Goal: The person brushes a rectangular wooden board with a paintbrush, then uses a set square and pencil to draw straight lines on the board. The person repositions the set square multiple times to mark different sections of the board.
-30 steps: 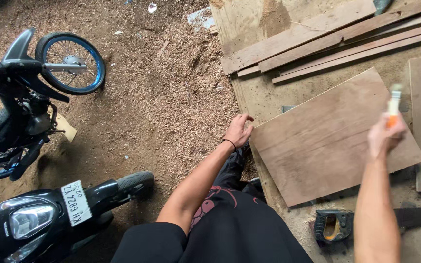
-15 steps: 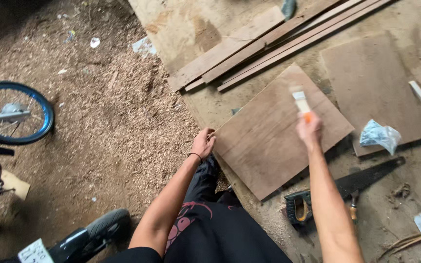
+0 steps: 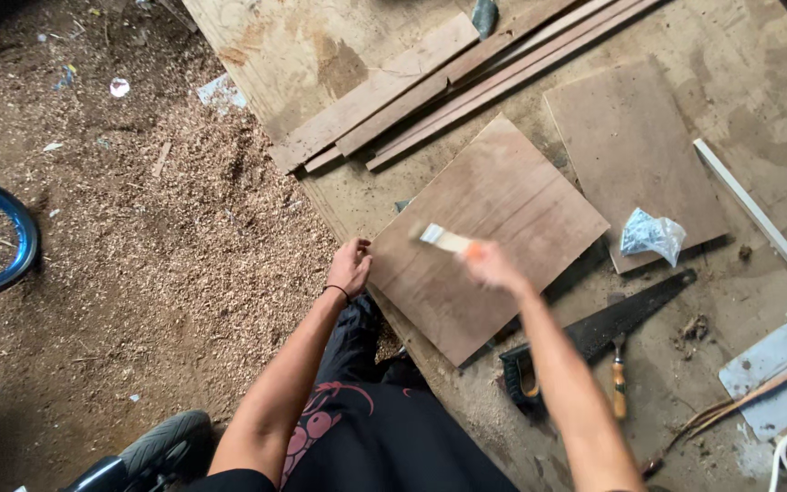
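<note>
While the left hand [image 3: 350, 267] braces the plywood board [image 3: 489, 232], the right hand's [image 3: 494, 267] grip closes around a paintbrush [image 3: 444, 240].

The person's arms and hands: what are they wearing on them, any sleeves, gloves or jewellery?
Both arms are bare as far up as the head view shows: no sleeves and no gloves. The left hand has a thin dark band around its wrist. The right hand is motion-blurred; no ring, watch or band can be made out on it or its forearm.
</note>
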